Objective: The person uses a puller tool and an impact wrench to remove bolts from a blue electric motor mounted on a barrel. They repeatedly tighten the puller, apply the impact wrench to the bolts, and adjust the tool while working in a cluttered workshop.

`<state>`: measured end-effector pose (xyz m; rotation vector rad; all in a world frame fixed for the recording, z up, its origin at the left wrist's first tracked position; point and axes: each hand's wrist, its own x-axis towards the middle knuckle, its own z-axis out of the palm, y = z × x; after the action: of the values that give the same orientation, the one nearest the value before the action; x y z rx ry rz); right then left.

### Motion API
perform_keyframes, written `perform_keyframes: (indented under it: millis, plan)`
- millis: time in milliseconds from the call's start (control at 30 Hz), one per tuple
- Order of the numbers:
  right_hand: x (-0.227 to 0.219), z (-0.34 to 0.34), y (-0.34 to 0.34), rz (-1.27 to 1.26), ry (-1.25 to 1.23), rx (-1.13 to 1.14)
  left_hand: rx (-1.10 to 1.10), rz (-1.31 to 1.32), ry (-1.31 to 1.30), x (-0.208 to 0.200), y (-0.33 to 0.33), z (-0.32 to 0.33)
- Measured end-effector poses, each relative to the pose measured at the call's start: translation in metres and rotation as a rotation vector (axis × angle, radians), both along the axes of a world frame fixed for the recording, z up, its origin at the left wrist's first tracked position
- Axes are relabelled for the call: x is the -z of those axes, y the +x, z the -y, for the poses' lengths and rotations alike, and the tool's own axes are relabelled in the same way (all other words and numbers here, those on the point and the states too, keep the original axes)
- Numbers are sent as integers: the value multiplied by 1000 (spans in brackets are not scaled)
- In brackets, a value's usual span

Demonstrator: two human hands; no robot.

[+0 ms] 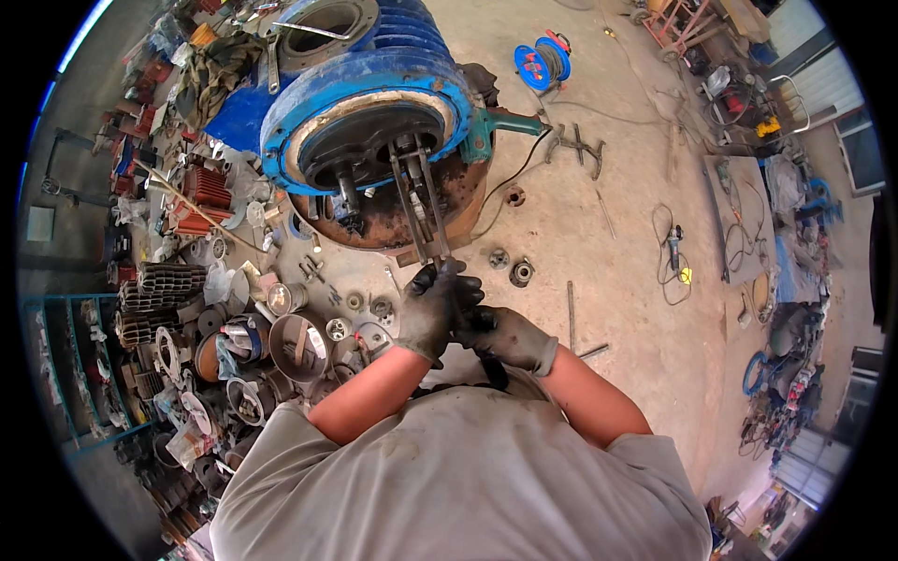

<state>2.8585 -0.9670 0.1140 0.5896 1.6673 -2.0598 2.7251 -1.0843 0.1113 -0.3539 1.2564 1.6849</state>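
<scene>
A long-armed metal puller (pixel 422 220) reaches from a shaft (pixel 408 148) in the open end of a large blue machine housing (pixel 365 79) toward my body. My left hand (pixel 435 304), in a dark grey-black glove, closes round the puller's near end. My right hand (pixel 513 338), gloved the same way, is right beside it with curled fingers; what they grip is hidden behind the glove and my left hand. A second shaft (pixel 346 182) sticks out of the housing, left of the puller. The puller's jaws are too small to make out.
A rusty round base (pixel 374 234) lies under the housing. A green tool (pixel 505 122) rests against its right side. A blue cable reel (pixel 543 64), an angle grinder (pixel 673 245), a metal bar (pixel 572 313) and round parts (pixel 521 272) lie on the floor. Metal parts crowd the left.
</scene>
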Motion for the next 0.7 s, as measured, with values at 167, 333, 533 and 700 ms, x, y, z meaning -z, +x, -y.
perform_keyframes:
  millis: [167, 333, 533, 700]
  plan:
    - [-10, -9, 7, -56, -319, 69, 96, -93, -113, -19, -2, -5]
    - [4, 3, 1, -183, 22, 17, 153, 21, 33, -28, -11, 2]
    - [4, 1, -10, 12, -592, 37, 342, -41, 147, -7, -28, 14]
    - [12, 10, -1, -47, -461, 23, 356, 114, 373, 32, -34, 27]
